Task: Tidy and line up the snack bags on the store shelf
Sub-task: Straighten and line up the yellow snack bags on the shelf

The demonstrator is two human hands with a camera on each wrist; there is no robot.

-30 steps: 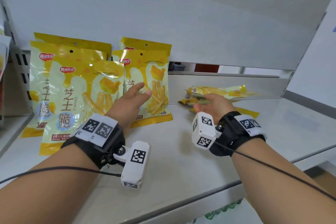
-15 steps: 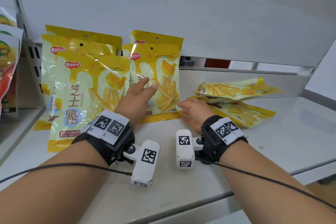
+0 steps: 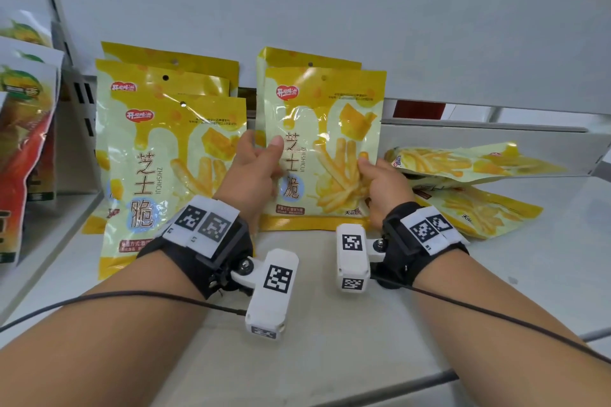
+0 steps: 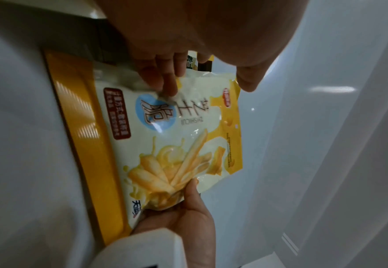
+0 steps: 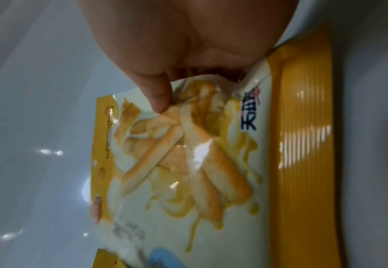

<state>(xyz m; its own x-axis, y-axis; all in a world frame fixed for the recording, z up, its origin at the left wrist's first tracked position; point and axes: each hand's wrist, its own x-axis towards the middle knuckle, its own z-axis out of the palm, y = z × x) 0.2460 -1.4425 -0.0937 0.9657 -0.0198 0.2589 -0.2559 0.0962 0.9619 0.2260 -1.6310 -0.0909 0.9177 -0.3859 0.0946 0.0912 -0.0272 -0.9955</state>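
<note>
Yellow cheese-stick snack bags stand on the white shelf (image 3: pixel 330 324). The front bag of the middle stack (image 3: pixel 325 129) (image 4: pixel 188 137) (image 5: pixel 188 172) stands upright, held from both sides. My left hand (image 3: pixel 254 162) (image 4: pixel 188 54) pinches its left edge, thumb on the front. My right hand (image 3: pixel 380 182) (image 5: pixel 165 72) pinches its lower right part, thumb (image 4: pixel 192 186) on the printed sticks. Another bag (image 3: pixel 297 58) stands right behind it. To the left is a stack of three upright bags (image 3: pixel 158 155). Two bags (image 3: pixel 469 162) lie flat on the right.
Other snack packs in red and green (image 3: pixel 23 129) stand past a divider at the far left. The shelf's back panel (image 3: pixel 330 10) rises right behind the bags. A low rail (image 3: pixel 496 135) runs behind the flat bags. The shelf's front edge (image 3: pixel 413 380) is near my forearms.
My right hand left the flat bags and came left to the middle upright bag. Both hands now pinch that bag; before, the left hand only rested open against it.
</note>
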